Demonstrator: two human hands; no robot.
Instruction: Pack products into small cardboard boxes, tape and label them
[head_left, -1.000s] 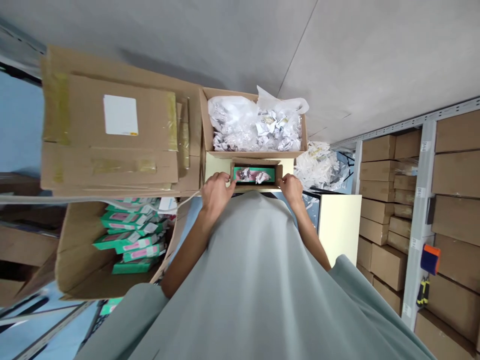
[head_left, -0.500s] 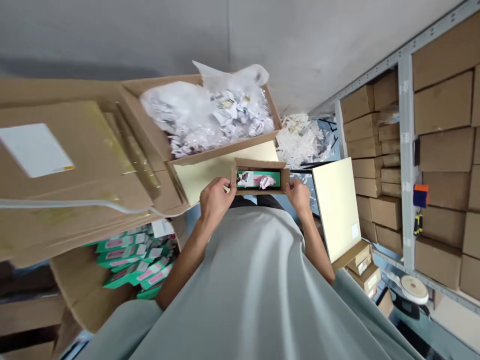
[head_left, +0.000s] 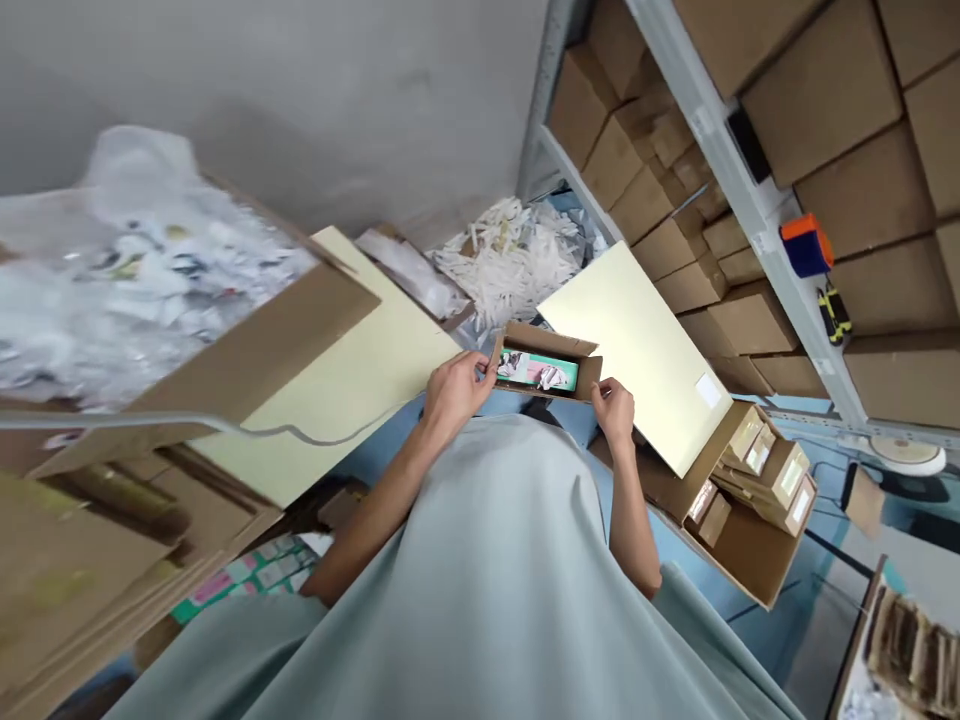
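A small open cardboard box (head_left: 517, 335) is held in front of my body, its flaps standing up. Inside it lies a green and pink packet (head_left: 566, 372) with crumpled paper (head_left: 552, 377) on top. My left hand (head_left: 457, 387) pinches the flap at the left end, thumb and fingers closed on the cardboard. At the opposite end my right hand (head_left: 615, 408) grips the right flap between thumb and fingers.
A large box of crumpled paper filling (head_left: 300, 262) stands left beside a cream board (head_left: 367, 350). Paper strips (head_left: 502, 255) lie heaped ahead. Right are another cream board (head_left: 637, 350), a carton holding small boxes (head_left: 757, 560) and shelves of boxes (head_left: 739, 320). A pale cord (head_left: 277, 430) crosses the left.
My view and body have turned to the right, bringing the carton of small boxes and the shelves closer in. Both hands still hold the small box, which is now slightly tilted.
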